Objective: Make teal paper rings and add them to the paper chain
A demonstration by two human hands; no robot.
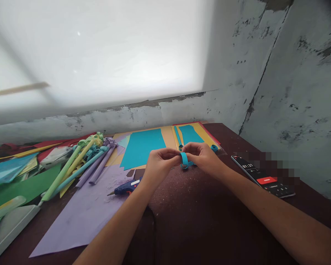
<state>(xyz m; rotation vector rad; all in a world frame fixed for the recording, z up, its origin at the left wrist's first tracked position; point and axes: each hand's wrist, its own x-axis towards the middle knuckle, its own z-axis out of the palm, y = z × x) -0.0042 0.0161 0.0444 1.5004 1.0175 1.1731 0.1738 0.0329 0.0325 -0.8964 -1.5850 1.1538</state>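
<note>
The left hand (163,159) and right hand (200,154) pinch a blue strip (184,159) between their fingers, above the bench (187,217) toward its far edge — held from both sides, apparently to keep its curve. The glue gun (124,187) lies on a purple sheet (79,217), perhaps against drips. The phone (254,173) lies by the right edge — probably for easy viewing.

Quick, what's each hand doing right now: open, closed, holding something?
Left hand: closed, pinching one side of a curled blue paper strip.
Right hand: closed, pinching the same strip from the other side.
</note>
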